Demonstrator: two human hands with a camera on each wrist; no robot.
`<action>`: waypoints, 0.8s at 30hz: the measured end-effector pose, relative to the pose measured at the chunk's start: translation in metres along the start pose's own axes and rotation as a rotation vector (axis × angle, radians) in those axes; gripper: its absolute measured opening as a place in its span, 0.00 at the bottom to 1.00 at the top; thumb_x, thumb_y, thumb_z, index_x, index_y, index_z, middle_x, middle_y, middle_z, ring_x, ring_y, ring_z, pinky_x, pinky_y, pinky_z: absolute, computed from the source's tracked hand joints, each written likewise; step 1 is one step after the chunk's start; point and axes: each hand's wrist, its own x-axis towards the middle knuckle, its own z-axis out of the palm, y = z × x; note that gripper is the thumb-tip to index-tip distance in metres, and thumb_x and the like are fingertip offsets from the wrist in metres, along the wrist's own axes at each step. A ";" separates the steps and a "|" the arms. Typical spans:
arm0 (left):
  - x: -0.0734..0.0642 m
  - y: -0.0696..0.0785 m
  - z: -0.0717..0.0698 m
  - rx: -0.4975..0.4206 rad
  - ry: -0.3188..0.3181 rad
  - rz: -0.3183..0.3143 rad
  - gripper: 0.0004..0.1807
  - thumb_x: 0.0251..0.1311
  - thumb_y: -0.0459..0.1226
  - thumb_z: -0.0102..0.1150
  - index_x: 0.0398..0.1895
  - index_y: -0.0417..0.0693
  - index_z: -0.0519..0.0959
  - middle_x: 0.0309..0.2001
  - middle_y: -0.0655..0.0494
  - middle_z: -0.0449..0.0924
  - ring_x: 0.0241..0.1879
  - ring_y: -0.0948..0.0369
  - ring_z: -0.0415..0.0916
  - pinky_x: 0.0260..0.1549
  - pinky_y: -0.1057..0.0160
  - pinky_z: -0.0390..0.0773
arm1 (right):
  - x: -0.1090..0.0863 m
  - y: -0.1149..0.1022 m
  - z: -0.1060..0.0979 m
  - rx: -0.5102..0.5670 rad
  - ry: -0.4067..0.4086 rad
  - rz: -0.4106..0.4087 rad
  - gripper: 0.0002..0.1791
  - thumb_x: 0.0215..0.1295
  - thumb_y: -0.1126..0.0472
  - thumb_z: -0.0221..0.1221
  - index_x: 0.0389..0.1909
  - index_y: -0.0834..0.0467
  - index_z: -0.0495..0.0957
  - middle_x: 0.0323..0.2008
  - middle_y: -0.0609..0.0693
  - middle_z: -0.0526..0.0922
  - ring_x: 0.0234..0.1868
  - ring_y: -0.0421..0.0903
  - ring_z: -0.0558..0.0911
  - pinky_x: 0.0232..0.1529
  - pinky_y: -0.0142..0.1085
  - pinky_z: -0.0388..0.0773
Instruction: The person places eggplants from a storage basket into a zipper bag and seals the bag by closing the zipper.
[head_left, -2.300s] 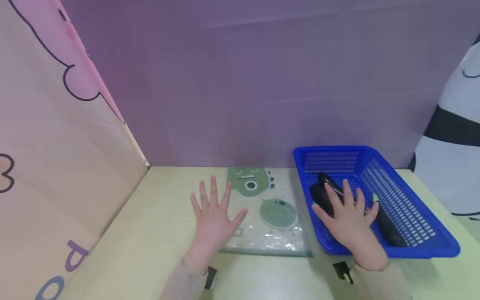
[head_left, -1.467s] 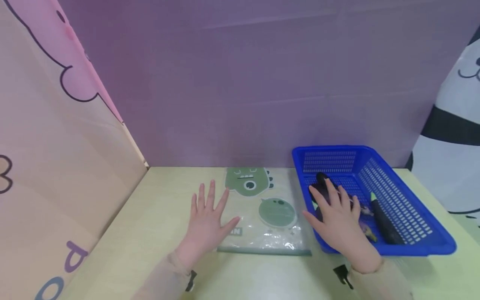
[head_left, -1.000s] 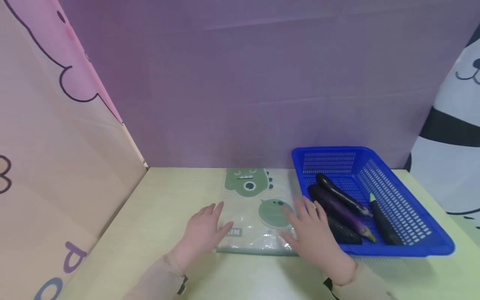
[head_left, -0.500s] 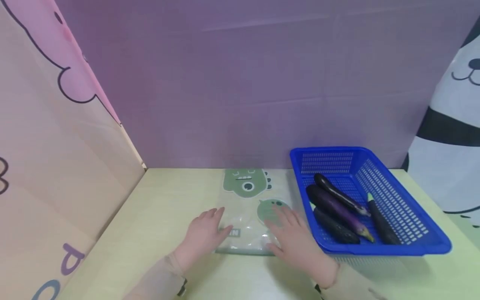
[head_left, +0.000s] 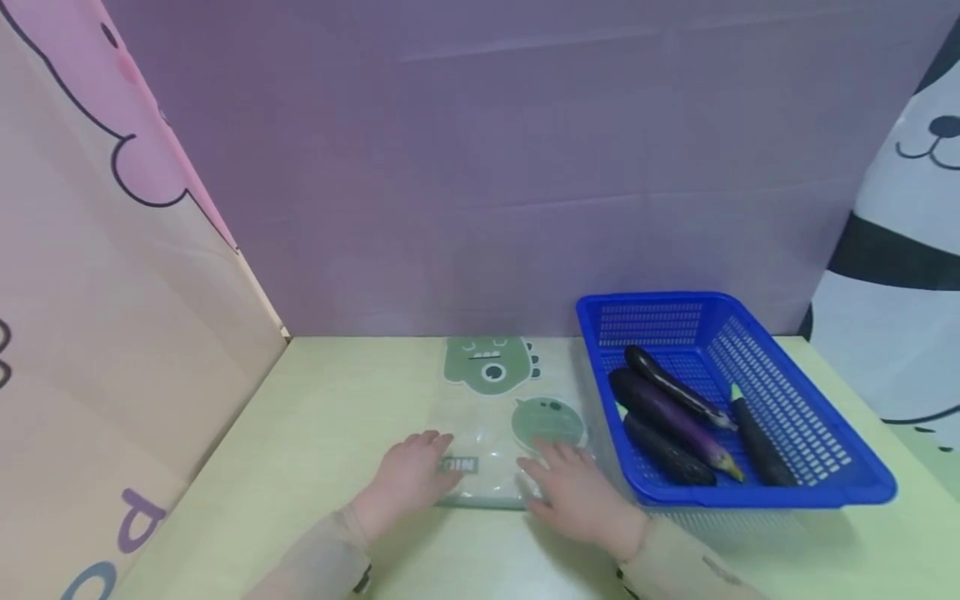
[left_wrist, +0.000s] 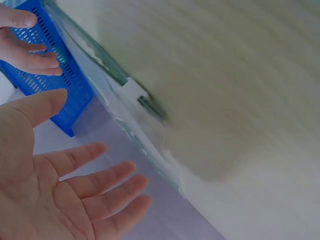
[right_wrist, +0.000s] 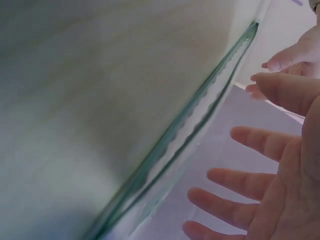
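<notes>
A clear plastic slider bag [head_left: 495,433] with green cartoon prints lies flat on the table, its green-edged mouth toward me. My left hand [head_left: 408,475] is over its near left corner, fingers relaxed. The right hand [head_left: 581,500] spreads its fingers over the near right part, overlapping the lower print. Neither hand grips anything. In the left wrist view, a white slider [left_wrist: 134,90] sits on the bag's green zip strip, with the left palm [left_wrist: 30,185] beside it. The right wrist view shows the bag's mouth [right_wrist: 185,135] parted slightly, the right fingers [right_wrist: 225,205] apart from it.
To the right stands a blue mesh basket [head_left: 750,498] holding a purple eggplant [head_left: 671,417] and several other long dark vegetables, one a dark vegetable [head_left: 761,442] with a green tip. A purple backdrop [head_left: 450,167] rises behind the pale table [head_left: 322,400], with printed sheets on both sides.
Both hands were spread wide and further forward, the right over the basket. The right hand has moved left and nearer me onto the bag; the left has drawn back to its near corner.
</notes>
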 end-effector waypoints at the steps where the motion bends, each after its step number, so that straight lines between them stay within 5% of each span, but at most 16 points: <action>1: 0.000 0.000 0.001 0.003 -0.011 -0.001 0.29 0.56 0.47 0.62 0.57 0.39 0.73 0.57 0.37 0.73 0.55 0.42 0.71 0.52 0.41 0.72 | 0.001 0.000 -0.001 0.014 -0.018 0.004 0.27 0.58 0.50 0.61 0.57 0.58 0.73 0.59 0.66 0.71 0.55 0.65 0.73 0.51 0.63 0.70; 5: 0.002 -0.002 0.005 0.033 -0.044 0.008 0.29 0.53 0.48 0.64 0.54 0.39 0.75 0.55 0.38 0.75 0.54 0.43 0.73 0.52 0.42 0.73 | 0.003 0.000 -0.003 0.052 -0.082 0.016 0.26 0.56 0.51 0.63 0.55 0.58 0.74 0.55 0.63 0.74 0.50 0.62 0.76 0.47 0.60 0.73; 15: 0.004 -0.006 0.011 0.104 -0.079 0.043 0.24 0.48 0.49 0.68 0.42 0.42 0.79 0.31 0.56 0.76 0.29 0.61 0.73 0.33 0.60 0.78 | 0.012 0.002 0.002 0.023 -0.138 0.009 0.25 0.50 0.48 0.66 0.48 0.54 0.76 0.39 0.51 0.80 0.38 0.51 0.78 0.36 0.47 0.77; 19: 0.005 -0.005 0.010 0.105 -0.089 0.045 0.27 0.43 0.52 0.71 0.40 0.42 0.79 0.31 0.56 0.77 0.29 0.60 0.74 0.34 0.59 0.78 | 0.018 0.002 0.001 0.031 -0.135 -0.007 0.18 0.44 0.50 0.69 0.34 0.51 0.75 0.25 0.43 0.75 0.26 0.41 0.73 0.26 0.35 0.71; 24: 0.006 -0.005 0.012 0.096 -0.113 0.041 0.33 0.37 0.55 0.72 0.42 0.42 0.78 0.33 0.54 0.77 0.30 0.59 0.74 0.36 0.57 0.78 | 0.024 0.001 0.000 0.050 -0.152 0.009 0.14 0.40 0.55 0.70 0.26 0.50 0.74 0.20 0.40 0.72 0.21 0.38 0.69 0.23 0.31 0.67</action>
